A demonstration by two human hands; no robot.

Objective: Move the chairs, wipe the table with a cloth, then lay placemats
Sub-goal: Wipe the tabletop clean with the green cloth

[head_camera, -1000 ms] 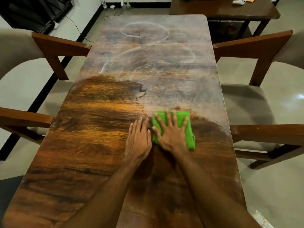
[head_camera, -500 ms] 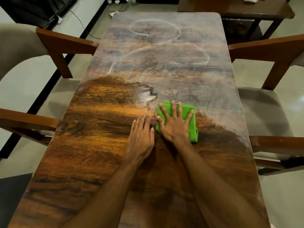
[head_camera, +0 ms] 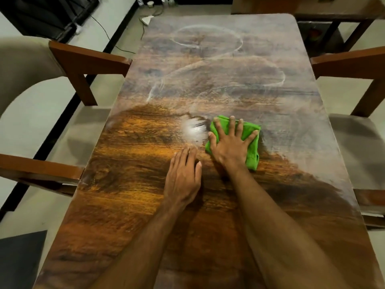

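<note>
Green cloth (head_camera: 251, 142), mid-tabletop (head_camera: 129, 205) at the dusty-to-wiped boundary, pressed flat beneath the right hand (head_camera: 230, 147), fingers splayed for broad contact, grip released; left hand (head_camera: 183, 178) rests flat alongside, apparently bracing.

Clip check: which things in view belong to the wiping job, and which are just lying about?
Job: green cloth, pressed flat under right hand; left hand, flat on table; left chair; right chair.
Lying about: white plug; second table, both beyond the far end.
</note>
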